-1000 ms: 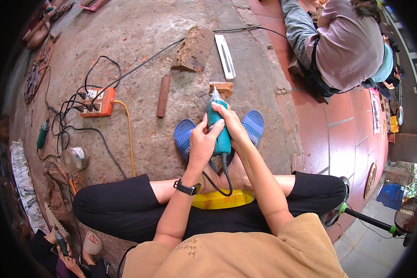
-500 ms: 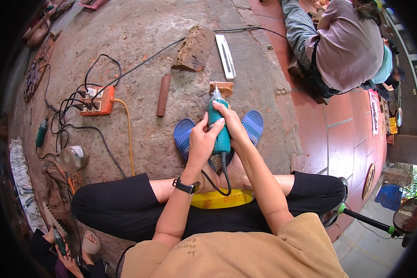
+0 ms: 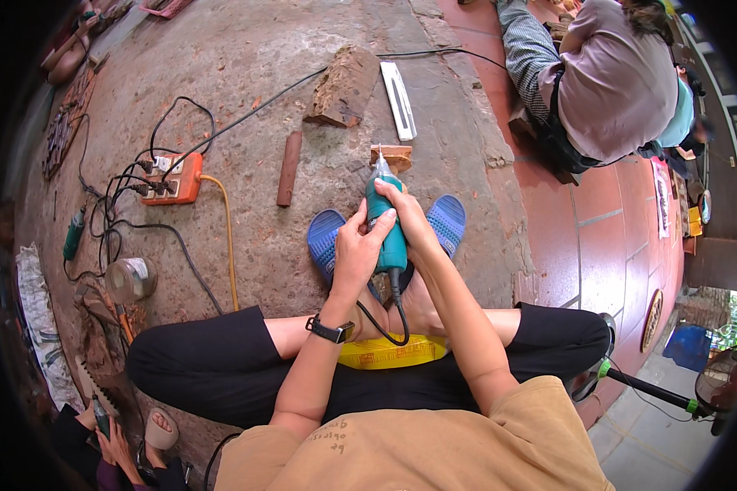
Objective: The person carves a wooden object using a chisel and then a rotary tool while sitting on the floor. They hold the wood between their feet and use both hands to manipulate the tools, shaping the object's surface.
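A teal electric die grinder [image 3: 392,238] is gripped between both hands, its narrow metal nose pointing away from me. My left hand [image 3: 359,246] wraps its left side, and my right hand [image 3: 411,214] holds the right side with fingers near the front. At the nose lies a small reddish-brown wood piece [image 3: 396,156] on the ground; whether the bit touches it I cannot tell. The black cord [image 3: 399,311] loops from the grinder's rear end down between my legs. My blue slippers [image 3: 446,221] flank the tool.
Ahead lie a wood block [image 3: 344,86], a dark wood stick [image 3: 288,168] and a white slotted strip [image 3: 398,101]. An orange power strip [image 3: 172,179] with tangled cords is to the left, near a clear jar [image 3: 130,280]. A seated person [image 3: 610,90] is at upper right; another person's hands [image 3: 115,446] hold a tool at lower left.
My hands and the grinder stay almost in place. At lower left, the other person's hands have shifted slightly around their tool.
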Demonstrator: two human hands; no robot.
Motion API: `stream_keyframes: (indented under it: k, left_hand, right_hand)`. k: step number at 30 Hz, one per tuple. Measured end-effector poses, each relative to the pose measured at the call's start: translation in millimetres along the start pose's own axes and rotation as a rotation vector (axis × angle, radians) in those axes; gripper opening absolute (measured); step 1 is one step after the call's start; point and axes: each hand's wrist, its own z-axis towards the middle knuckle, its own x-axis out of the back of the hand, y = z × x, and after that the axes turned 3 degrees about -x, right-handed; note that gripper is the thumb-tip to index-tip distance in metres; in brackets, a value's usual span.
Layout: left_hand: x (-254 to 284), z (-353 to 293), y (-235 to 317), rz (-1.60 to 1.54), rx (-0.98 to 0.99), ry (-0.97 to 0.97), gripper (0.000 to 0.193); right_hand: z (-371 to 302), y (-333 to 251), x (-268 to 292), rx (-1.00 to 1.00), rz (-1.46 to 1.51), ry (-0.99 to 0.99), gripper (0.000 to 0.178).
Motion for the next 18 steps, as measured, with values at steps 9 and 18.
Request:
stream_keyframes:
  k: [9,18]
  left_hand:
    - [0.1,3.6,-5.6,0.064,-0.003,-0.018,0.05]
    - [-2.6,-2.3,-6.2,-0.003,-0.014,0.036,0.05]
  right_hand:
    - [2.4,6.8,6.4,0.037,0.025,0.051,0.036]
    - [1.2,1.6,2.8,-0.014,-0.033,-0.018,0.032]
